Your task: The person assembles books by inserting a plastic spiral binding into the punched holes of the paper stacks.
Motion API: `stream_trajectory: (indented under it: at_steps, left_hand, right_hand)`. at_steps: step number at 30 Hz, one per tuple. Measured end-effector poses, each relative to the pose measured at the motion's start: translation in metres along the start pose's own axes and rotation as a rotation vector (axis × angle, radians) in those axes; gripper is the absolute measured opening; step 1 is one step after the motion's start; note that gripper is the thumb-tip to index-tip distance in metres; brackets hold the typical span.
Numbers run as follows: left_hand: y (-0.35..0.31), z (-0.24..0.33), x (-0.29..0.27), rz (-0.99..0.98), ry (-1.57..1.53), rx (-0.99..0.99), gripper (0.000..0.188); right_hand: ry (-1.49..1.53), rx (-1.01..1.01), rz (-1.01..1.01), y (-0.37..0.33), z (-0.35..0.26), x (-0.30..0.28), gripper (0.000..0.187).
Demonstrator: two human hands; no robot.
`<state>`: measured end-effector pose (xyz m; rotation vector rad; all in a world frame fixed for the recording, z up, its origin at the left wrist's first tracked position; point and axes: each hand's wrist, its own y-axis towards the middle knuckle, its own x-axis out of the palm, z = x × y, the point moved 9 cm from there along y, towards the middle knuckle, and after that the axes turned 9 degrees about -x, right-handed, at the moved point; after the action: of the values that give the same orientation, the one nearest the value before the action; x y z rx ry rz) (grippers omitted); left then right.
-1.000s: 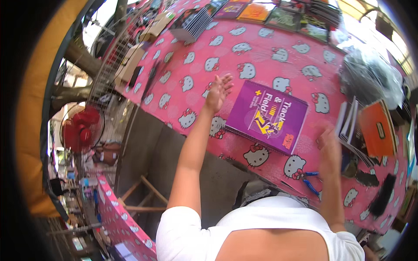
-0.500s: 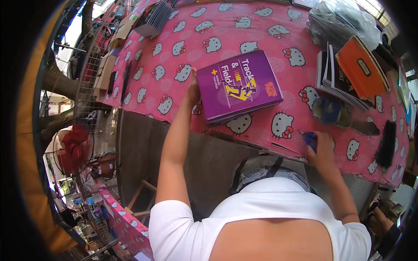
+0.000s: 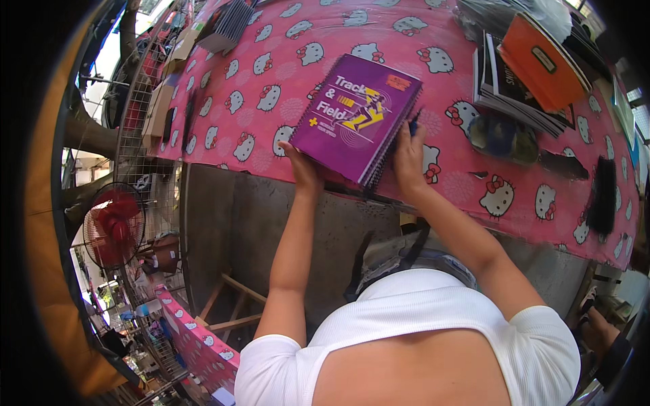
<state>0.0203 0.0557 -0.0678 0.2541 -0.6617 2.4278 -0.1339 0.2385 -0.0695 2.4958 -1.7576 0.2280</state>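
A thick stack of purple spiral-bound notebooks (image 3: pixel 359 122) lies tilted on the pink patterned table, its printed cover up and a black coil along the near right side. At its lower left corner, my left hand (image 3: pixel 303 169) grips the stack, thumb near the cover's edge. My right hand (image 3: pixel 408 159) is closed beside the coiled side, close to the stack. A small blue-handled tool (image 3: pixel 414 126) sticks out from its fingers; its tip is dark and its exact kind cannot be made out.
To the right, an orange notebook (image 3: pixel 545 64) rests on dark spiral notebooks (image 3: pixel 521 101). Nearer are a clear container with something blue (image 3: pixel 501 137) and a black bristly bundle (image 3: pixel 601 196). Another notebook stack (image 3: pixel 229 27) stands far left. A red fan (image 3: pixel 115 227) is left of the table.
The notebook stack has turned counterclockwise, its coiled edge now toward my right hand. My right hand has carried the blue-handled tool up and left to it; my left hand has shifted to the near corner.
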Motion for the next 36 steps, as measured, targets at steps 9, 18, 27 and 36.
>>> stream_trajectory:
  at_steps: [9,18,27,36]
  left_hand:
    - [0.026,0.02,-0.003,0.089,-0.108,0.106,0.082]
    - [-0.12,0.027,0.097,0.317,0.77,0.666,0.039]
    - [-0.107,0.014,0.086,0.339,0.474,0.592,0.018]
    - [-0.107,0.013,0.083,0.345,0.385,0.553,0.016]
  right_hand:
    - [-0.278,-0.296,-0.385,0.063,-0.038,0.003,0.05]
    - [-1.178,-0.919,-0.774,-0.012,-0.122,-0.002,0.047]
    - [-1.153,-1.02,-0.766,-0.015,-0.121,0.009,0.044]
    - [-1.349,-0.501,-1.164,0.005,-0.097,0.021,0.058]
